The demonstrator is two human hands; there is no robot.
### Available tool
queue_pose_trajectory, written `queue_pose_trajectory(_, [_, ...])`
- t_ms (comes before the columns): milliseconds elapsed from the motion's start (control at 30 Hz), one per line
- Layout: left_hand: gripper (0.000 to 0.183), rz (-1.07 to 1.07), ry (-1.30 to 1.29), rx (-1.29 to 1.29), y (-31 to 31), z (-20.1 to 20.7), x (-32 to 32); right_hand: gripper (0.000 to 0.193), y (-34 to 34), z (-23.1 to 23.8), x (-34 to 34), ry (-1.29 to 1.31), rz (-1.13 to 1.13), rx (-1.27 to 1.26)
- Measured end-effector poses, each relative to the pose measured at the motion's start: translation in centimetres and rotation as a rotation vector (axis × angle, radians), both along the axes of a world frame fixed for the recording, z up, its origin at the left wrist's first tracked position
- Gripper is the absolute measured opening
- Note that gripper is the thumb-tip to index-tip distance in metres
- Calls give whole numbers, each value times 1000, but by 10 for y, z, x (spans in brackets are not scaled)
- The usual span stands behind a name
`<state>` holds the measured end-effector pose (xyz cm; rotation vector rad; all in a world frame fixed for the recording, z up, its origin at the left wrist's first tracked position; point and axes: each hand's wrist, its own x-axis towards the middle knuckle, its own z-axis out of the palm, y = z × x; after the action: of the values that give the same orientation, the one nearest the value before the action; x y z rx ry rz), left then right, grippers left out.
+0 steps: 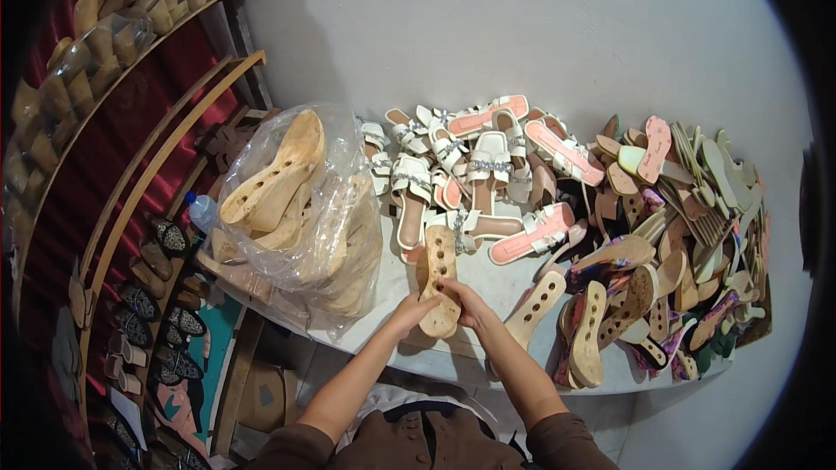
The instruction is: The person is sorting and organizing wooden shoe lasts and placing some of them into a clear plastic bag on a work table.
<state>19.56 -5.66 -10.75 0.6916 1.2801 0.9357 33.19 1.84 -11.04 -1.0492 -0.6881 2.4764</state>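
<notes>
While both hands grip it, the wedge sole (437, 290) stands over the near part of the white table (453, 364), lengthwise away from the person. Left hand (410, 309) clasps its lower left edge; right hand (463, 302) clasps the lower right, fingers curled onto the top face. Sole is pale wood-coloured, with round holes. Bare tabletop lies just beyond it. A clear bag (300, 209) of soles sits left, white sandals (461, 174) behind, mixed soles (662, 261) heaped right.

Tan wooden sole (438, 283), white sandals (453, 161) (some pink-lined), clear plastic bag (296, 200).
</notes>
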Motion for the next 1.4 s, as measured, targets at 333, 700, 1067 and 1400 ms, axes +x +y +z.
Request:
queue_pose_trajectory(333, [59,-110,516,217,-23,86,-14,37,-12,38,1,167,3,38])
queue_pose_trajectory(700, [44,332,1942,357,-24,211,-101,35,22,141,-31,659,-4,-4])
queue_pose_trajectory(1067, [23,164,1515,904,-40,232,-101,34,29,250,-51,611,-148,229])
queue_pose_trajectory(1400, [47,-331,887,703,7,225,-136,28,45,253,-102,611,-50,82])
